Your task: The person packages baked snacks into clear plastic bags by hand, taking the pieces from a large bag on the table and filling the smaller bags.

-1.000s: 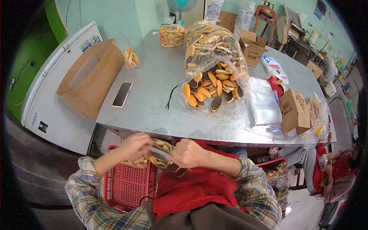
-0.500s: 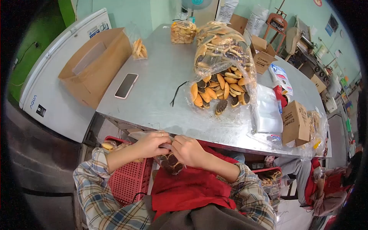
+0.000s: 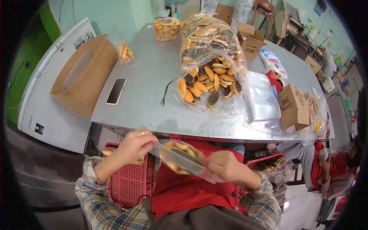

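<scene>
Over my lap, a small clear plastic bag [image 3: 183,158] holds several golden and dark-topped bread pieces. My left hand [image 3: 135,145] pinches one end of the bag's flat top edge. At the opposite end, my right hand [image 3: 225,165] has its fingers closed on the plastic. The edge is stretched taut and slants down to the right between them. Beyond my hands, a big transparent bag [image 3: 209,40] lies with its mouth towards me, and bread pieces [image 3: 209,78] with dark toppings spill at its opening. A black tie [image 3: 165,94] lies beside it.
A phone [image 3: 116,91] and a brown paper bag [image 3: 86,76] are at left. Clear plastic bags [image 3: 262,96] and a carton [image 3: 293,105] lie right on the metal table [image 3: 142,111]. Red baskets [image 3: 130,184] stand below. Another person [image 3: 331,168] is at far right.
My hands have moved apart, left hand leftward and right hand rightward and down. The small bag, earlier bunched between them, is now spread and turned with its top edge stretched.
</scene>
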`<state>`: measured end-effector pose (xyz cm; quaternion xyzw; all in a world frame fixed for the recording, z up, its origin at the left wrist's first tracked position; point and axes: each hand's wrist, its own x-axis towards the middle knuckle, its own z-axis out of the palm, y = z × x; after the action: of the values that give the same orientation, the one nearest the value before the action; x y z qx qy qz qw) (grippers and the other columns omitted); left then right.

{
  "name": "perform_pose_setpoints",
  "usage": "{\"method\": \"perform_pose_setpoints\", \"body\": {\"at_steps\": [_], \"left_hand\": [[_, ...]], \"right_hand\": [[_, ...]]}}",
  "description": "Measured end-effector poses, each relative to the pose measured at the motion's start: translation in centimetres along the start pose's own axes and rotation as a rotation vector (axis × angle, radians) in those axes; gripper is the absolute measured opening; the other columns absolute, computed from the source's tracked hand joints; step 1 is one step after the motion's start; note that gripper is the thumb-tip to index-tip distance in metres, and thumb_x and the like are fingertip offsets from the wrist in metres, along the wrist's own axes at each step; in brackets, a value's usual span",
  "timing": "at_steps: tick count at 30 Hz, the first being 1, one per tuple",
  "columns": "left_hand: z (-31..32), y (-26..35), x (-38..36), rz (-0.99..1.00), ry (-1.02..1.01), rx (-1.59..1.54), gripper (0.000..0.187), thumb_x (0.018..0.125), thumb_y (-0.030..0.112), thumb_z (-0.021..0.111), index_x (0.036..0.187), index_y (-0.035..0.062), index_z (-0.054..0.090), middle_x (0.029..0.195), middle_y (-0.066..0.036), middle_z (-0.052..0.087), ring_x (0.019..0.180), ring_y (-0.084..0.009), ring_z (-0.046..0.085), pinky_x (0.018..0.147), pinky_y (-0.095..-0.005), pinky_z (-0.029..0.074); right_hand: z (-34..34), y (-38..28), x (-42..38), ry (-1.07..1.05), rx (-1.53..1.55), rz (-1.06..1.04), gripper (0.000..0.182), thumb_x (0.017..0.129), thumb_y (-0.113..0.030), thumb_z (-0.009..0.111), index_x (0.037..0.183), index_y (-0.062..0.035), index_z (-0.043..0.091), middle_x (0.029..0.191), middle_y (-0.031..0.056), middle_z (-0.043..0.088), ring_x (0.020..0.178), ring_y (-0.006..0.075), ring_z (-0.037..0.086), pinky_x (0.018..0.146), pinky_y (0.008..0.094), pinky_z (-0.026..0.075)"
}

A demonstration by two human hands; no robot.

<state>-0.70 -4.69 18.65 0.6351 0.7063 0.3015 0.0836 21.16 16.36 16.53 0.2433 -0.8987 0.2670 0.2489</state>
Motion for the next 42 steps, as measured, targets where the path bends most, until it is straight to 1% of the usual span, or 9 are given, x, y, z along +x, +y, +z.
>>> {"method": "perform_pose_setpoints", "body": {"at_steps": [5,8,10,17,19,28,34,40,42], "left_hand": [[3.3,4.5,2.9,0.126,-0.577,-0.021,0.012,0.073,0.01,0.06,0.083,0.0038,0.062,0.071,-0.012,0.058,0.07,-0.0259,0.058,0.06,-0.0371,0.046],[8.1,5.8,5.5,0.188,-0.565,0.277,0.025,0.073,0.012,0.061,0.097,0.0076,0.064,0.072,-0.009,0.06,0.068,-0.0235,0.058,0.059,-0.034,0.047],[11.8,6.1,6.6,0.376,-0.017,0.184,0.036,0.072,0.011,0.054,0.107,0.0031,0.058,0.08,-0.006,0.058,0.078,-0.0182,0.057,0.065,-0.0334,0.046],[17.6,6.7,8.4,0.502,0.359,0.139,0.041,0.069,0.008,0.058,0.109,-0.0007,0.056,0.098,-0.008,0.057,0.088,-0.0221,0.056,0.073,-0.0317,0.047],[18.8,6.1,8.1,0.521,0.418,0.082,0.039,0.061,-0.002,0.061,0.1,-0.0025,0.06,0.096,-0.01,0.058,0.082,-0.0261,0.059,0.069,-0.0346,0.049],[20.9,3.6,8.1,0.59,0.419,0.017,0.038,0.068,0.0,0.059,0.106,-0.0054,0.055,0.1,-0.013,0.056,0.091,-0.0272,0.057,0.073,-0.034,0.05],[20.1,3.1,8.7,0.505,0.338,-0.278,0.021,0.069,-0.003,0.066,0.085,-0.0022,0.053,0.087,-0.013,0.058,0.078,-0.0267,0.06,0.067,-0.034,0.05],[16.5,2.2,8.5,0.505,0.126,-0.013,0.02,0.074,0.017,0.068,0.07,0.0046,0.052,0.082,-0.007,0.058,0.072,-0.023,0.058,0.06,-0.0287,0.048],[15.4,2.0,8.8,0.566,0.09,0.089,0.02,0.074,0.023,0.067,0.072,0.0059,0.056,0.091,-0.007,0.058,0.079,-0.0233,0.057,0.065,-0.029,0.048]], "right_hand": [[-5.1,-1.9,-4.2,0.223,0.153,0.238,0.03,0.071,-0.009,0.063,0.052,-0.0049,0.04,0.05,0.0071,0.036,0.045,0.0245,0.041,0.042,0.034,0.03],[-3.2,-0.4,-6.5,0.363,0.312,0.576,0.027,0.079,-0.009,0.057,0.058,0.001,0.044,0.052,0.01,0.038,0.046,0.0228,0.04,0.044,0.0328,0.029],[0.4,1.2,-9.3,0.413,0.27,0.699,0.023,0.082,-0.01,0.053,0.064,0.0031,0.048,0.054,0.0102,0.039,0.047,0.0216,0.04,0.046,0.0318,0.03],[0.8,0.4,-10.8,0.692,0.477,0.822,0.027,0.087,-0.012,0.047,0.065,0.0027,0.047,0.057,0.0036,0.042,0.051,0.0114,0.039,0.048,0.0277,0.03],[0.9,0.6,-11.8,0.711,0.49,0.785,0.027,0.088,-0.012,0.047,0.065,0.0024,0.046,0.057,0.003,0.042,0.052,0.0107,0.038,0.049,0.0271,0.03],[1.5,0.4,-12.6,0.715,0.505,0.743,0.027,0.088,-0.01,0.046,0.063,0.0015,0.045,0.057,0.0027,0.042,0.052,0.0112,0.038,0.049,0.0271,0.029],[0.9,0.1,-12.7,0.651,0.422,0.671,0.026,0.086,-0.01,0.047,0.062,0.0013,0.044,0.056,0.0059,0.041,0.048,0.0167,0.039,0.047,0.0298,0.029],[0.1,-0.3,-11.7,0.504,0.35,0.542,0.02,0.082,-0.007,0.049,0.064,0.0012,0.047,0.056,0.0098,0.042,0.047,0.024,0.043,0.045,0.0341,0.031],[-0.3,-0.3,-11.5,0.408,0.302,0.484,0.018,0.081,-0.006,0.051,0.064,0.001,0.048,0.057,0.0109,0.042,0.048,0.0261,0.044,0.046,0.0351,0.033]]}}
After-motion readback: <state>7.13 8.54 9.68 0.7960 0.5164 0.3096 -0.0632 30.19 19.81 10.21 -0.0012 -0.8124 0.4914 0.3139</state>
